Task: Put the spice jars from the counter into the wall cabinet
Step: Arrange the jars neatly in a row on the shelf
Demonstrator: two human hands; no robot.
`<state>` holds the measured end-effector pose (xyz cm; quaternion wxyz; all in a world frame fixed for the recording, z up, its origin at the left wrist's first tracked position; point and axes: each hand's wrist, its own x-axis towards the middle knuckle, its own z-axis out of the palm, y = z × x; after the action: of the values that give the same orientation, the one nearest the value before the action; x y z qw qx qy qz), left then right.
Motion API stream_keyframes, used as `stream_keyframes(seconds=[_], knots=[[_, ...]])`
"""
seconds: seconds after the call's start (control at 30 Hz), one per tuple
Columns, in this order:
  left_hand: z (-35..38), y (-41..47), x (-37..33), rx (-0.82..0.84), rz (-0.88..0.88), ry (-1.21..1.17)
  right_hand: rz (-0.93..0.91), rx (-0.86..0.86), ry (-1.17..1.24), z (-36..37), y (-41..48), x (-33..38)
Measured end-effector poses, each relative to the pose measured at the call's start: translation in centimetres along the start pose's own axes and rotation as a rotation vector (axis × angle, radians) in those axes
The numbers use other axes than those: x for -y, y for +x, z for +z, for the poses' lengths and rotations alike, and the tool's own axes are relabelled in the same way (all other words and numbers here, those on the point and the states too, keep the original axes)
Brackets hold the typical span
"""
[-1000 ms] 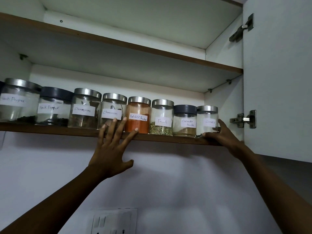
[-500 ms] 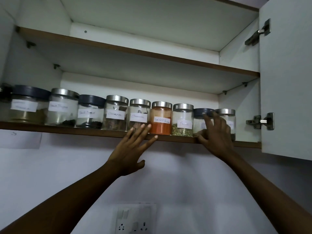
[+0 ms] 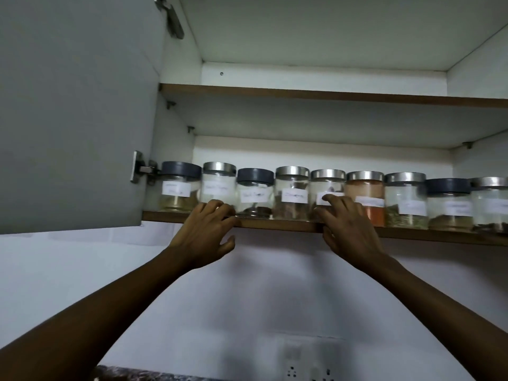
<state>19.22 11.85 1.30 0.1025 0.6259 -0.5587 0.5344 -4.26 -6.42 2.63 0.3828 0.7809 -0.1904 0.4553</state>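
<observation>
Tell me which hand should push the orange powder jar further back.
Right, probably. The right hand touches the neighbouring jar, right next to the orange powder jar; the left hand sits several jars to the left.

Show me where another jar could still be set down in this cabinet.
The upper shelf looks free: nothing shows above its front edge, though its top is hidden from below. The lower shelf is crowded: jars stand side by side from the left wall to the frame's right edge, left hand and right hand at its lip.
</observation>
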Motion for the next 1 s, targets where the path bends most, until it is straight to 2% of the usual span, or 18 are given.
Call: stream_keyframes(seconds=[0.13,0.3,0.4,0.5,0.57,0.73,0.9,1.0], knots=[[-0.1,-1.8,2.4,-0.038,-0.052,-0.043,-0.040,-0.017,0.012,0.2,2.4,3.9],[-1.5,-1.5,6.4,-0.044,-0.211,-0.087,-0.151,-0.073,-0.028,0.2,5.3,7.9],[-3.0,-0.4,8.7,0.015,-0.310,-0.200,-0.183,-0.145,-0.008,0.2,7.5,10.4],[-4.2,1.3,10.8,0.131,-0.285,-0.125,-0.157,-0.173,0.002,0.3,9.8,12.4],[-4.7,2.6,11.8,0.228,-0.267,-0.062,-0.114,-0.090,0.008,-0.3,11.5,13.4],[-5.5,5.1,13.2,0.429,-0.265,0.173,0.030,0.324,0.064,-2.3,16.7,13.9],[-5.8,5.9,13.6,0.456,-0.297,0.110,-0.035,0.495,0.154,-3.4,19.8,13.6],[-6.5,6.6,13.6,0.462,-0.331,0.028,-0.021,0.462,0.223,-3.7,20.8,13.3]])
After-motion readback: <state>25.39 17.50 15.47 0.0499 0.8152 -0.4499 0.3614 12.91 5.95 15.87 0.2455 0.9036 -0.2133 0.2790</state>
